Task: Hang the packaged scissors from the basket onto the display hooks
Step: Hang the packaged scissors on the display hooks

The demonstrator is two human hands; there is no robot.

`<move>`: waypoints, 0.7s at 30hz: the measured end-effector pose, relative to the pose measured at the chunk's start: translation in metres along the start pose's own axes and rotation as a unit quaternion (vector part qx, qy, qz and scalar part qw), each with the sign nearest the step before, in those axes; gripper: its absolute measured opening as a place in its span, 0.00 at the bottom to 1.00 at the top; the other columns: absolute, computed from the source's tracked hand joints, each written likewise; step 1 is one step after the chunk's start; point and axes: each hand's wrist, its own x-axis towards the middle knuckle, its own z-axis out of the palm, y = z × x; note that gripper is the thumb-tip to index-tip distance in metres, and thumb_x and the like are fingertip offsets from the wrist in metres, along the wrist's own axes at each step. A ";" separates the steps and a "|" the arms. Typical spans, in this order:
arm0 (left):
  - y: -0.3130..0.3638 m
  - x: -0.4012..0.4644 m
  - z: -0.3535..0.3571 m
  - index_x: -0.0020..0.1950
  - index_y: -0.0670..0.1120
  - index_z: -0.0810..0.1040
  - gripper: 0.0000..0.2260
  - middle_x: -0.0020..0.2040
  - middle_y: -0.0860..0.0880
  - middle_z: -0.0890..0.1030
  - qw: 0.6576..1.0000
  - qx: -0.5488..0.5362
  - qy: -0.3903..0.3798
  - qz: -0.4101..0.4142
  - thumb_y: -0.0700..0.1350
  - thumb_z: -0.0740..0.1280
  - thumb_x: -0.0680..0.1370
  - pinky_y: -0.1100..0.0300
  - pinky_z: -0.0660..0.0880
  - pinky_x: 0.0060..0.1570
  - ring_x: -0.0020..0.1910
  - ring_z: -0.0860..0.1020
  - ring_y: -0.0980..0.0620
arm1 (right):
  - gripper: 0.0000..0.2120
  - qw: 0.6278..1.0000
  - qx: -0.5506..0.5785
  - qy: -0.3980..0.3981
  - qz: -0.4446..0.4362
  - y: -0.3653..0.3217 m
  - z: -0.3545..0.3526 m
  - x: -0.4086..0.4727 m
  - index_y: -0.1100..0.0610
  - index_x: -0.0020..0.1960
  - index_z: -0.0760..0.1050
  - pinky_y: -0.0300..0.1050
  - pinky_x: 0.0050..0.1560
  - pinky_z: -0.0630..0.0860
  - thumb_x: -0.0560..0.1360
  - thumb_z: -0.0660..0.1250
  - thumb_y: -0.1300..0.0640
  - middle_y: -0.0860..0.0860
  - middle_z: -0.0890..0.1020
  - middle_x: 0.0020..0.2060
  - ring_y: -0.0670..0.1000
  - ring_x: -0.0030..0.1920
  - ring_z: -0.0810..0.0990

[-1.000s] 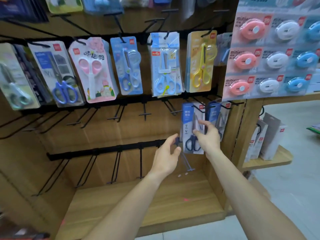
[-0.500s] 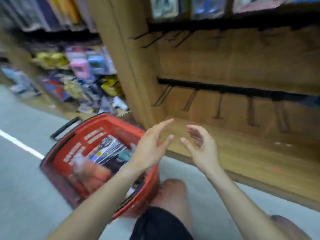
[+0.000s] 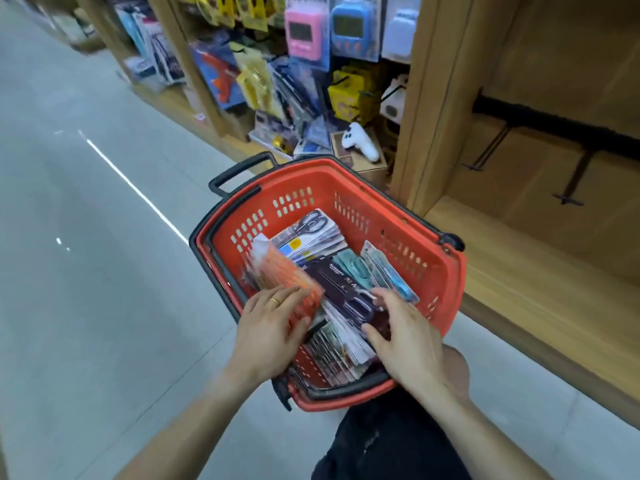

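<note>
A red shopping basket [image 3: 349, 174] stands on the floor, filled with several packaged scissors. My left hand [image 3: 270, 327] rests with straight fingers on a tilted stack of orange packs [image 3: 287, 275] at the basket's left side. My right hand [image 3: 408, 337] pinches a dark scissors pack [image 3: 343, 289] in the middle, fingers on top and thumb at its near edge. More packs lie around it: teal ones [image 3: 353, 268], a light blue one [image 3: 391, 275] and grey ones [image 3: 311, 230]. Empty black display hooks [image 3: 571, 185] stick out of the wooden panel at the right.
The wooden display's bottom shelf [image 3: 540, 271] runs along the right, with an upright post [image 3: 436, 98] beside the basket. Shelves of hanging toys and gadgets [image 3: 311, 64] fill the back. Grey floor [image 3: 86, 237] lies to the left. My knee [image 3: 457, 365] is behind the basket.
My view has swung from the hooks down and left to the basket. Both hands, empty half a second ago, have dropped into it onto the packs.
</note>
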 end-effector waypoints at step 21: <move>0.040 0.010 0.010 0.65 0.49 0.76 0.10 0.53 0.49 0.82 0.986 0.098 -0.134 -0.025 0.48 0.63 0.84 0.53 0.69 0.42 0.54 0.83 0.43 | 0.60 0.918 -0.291 -0.253 0.094 -0.029 0.072 0.100 0.54 0.77 0.54 0.60 0.66 0.74 0.59 0.80 0.28 0.63 0.66 0.69 0.65 0.70 0.68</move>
